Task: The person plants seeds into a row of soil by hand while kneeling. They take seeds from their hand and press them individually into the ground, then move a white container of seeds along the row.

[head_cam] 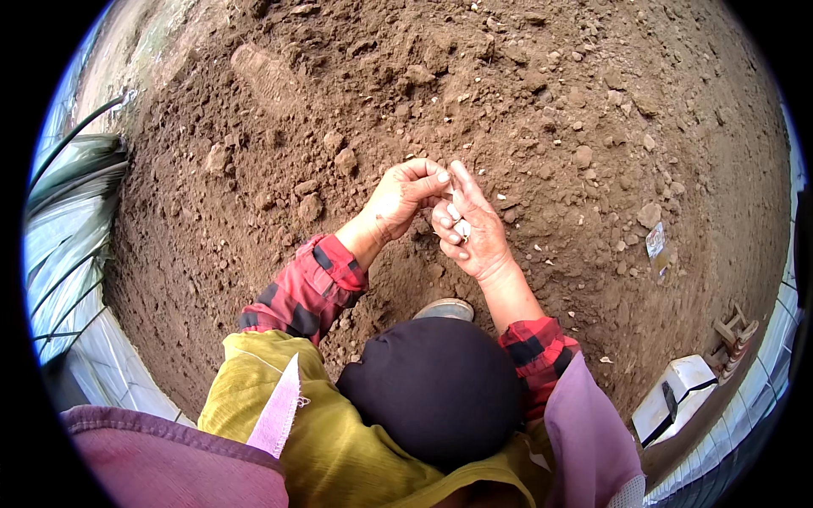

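Note:
Above loose brown soil (381,114), my two hands meet in front of my knee. Several small white pieces that look like garlic cloves (462,229) rest in my right hand (473,219), against its curled fingers. Its palm is turned partly up and its index finger points away from me. My left hand (406,193) pinches a small pale piece (450,188) between thumb and index finger, right beside the right hand's fingers. That piece is mostly hidden, so its exact kind is unclear.
Clods and pale flakes dot the soil. Plastic sheeting (70,254) with dark poles borders the left. A crumpled wrapper (655,240), a white box (676,400) with a black band and a small wooden stool (730,333) lie right. My shoe tip (448,309) shows below.

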`<move>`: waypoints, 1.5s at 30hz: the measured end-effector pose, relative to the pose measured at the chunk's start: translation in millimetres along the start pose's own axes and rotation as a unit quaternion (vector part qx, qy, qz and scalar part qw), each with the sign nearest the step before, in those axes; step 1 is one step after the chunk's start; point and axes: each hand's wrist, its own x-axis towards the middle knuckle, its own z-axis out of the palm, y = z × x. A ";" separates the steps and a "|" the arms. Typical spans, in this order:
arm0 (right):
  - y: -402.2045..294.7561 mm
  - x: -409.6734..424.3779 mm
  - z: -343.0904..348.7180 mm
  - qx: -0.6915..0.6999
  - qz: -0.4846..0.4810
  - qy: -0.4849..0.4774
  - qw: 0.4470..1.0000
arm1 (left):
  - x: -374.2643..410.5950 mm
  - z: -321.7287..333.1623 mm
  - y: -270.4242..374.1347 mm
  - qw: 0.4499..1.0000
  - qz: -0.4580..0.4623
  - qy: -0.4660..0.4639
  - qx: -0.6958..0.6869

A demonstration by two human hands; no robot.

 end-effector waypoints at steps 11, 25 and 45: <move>-4.9 -14.7 -14.9 -0.040 -0.013 0.067 0.997 | 146.1 -81.2 65.8 0.774 0.180 0.215 0.568; -8.5 -12.0 -27.3 -0.006 -0.016 0.052 0.999 | 151.0 -83.7 93.3 0.678 0.081 0.181 0.708; -17.8 -5.2 -5.4 -0.095 -0.102 0.078 0.987 | 73.3 -12.5 49.7 0.796 0.129 0.082 0.585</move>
